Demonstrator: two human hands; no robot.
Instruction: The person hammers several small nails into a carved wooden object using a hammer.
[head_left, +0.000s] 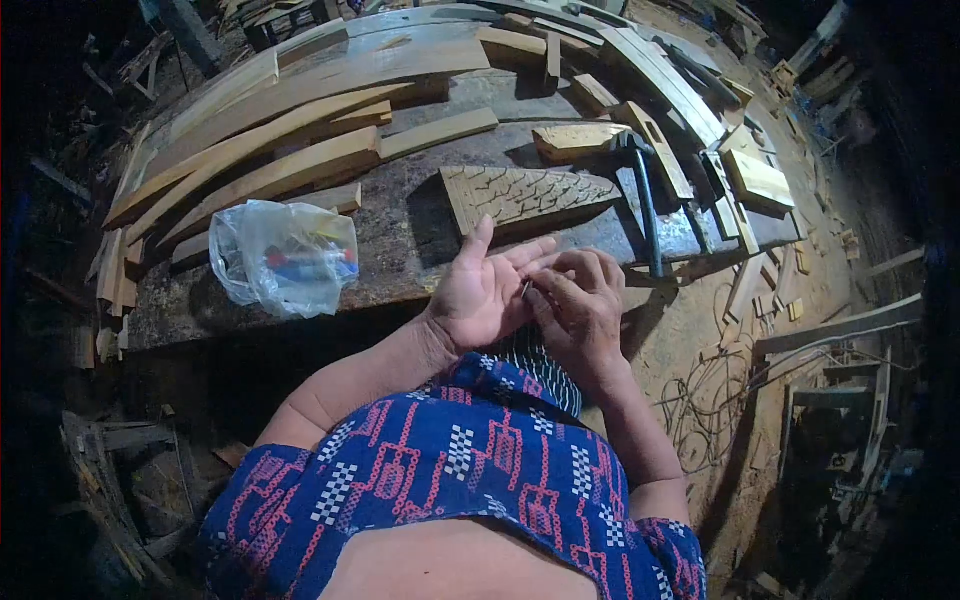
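Note:
My left hand (478, 298) is palm up in front of the bench edge, thumb raised and fingers stretched out towards the right. Over its fingers, my right hand (580, 300) pinches a small thin piece like a nail (527, 287), too small to make out fully. Just beyond both hands lies a carved wooden board (525, 195) with a dark scale-like pattern on its face. A hammer (648, 205) rests to the right of that board, its handle pointing towards me.
A clear plastic bag (285, 262) with red and blue things inside sits at the left of the workbench (395, 225). Long curved timbers (270, 180) are stacked behind it. Wood blocks (760, 180) lie at the right; offcuts and cable (705, 410) are on the floor.

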